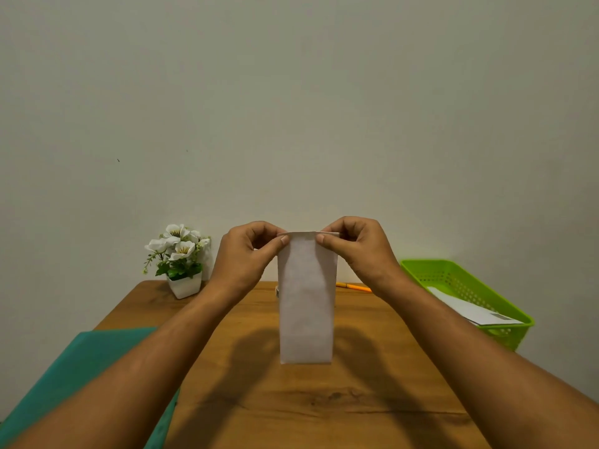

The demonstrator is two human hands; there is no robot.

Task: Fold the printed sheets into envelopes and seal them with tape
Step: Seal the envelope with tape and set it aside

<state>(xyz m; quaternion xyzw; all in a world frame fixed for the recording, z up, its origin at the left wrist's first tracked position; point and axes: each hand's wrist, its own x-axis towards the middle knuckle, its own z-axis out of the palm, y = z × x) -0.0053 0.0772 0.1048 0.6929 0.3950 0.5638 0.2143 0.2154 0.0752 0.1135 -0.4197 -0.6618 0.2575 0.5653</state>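
A folded white sheet (305, 303) hangs upright in the air above the wooden table (291, 400), its long side vertical. My left hand (246, 254) pinches its top left corner between thumb and forefinger. My right hand (356, 247) pinches the top right corner the same way. The top edge is bent over slightly between the two hands. Only the plain back of the sheet faces me; no print shows on it. A small object (277, 291) peeks out behind the sheet's left edge, mostly hidden.
A green plastic basket (466, 286) at the table's right edge holds a white envelope (476, 311). A white pot of artificial flowers (180, 257) stands at the back left. An orange pencil (355, 287) lies behind the sheet. Teal fabric (81, 367) covers the left side.
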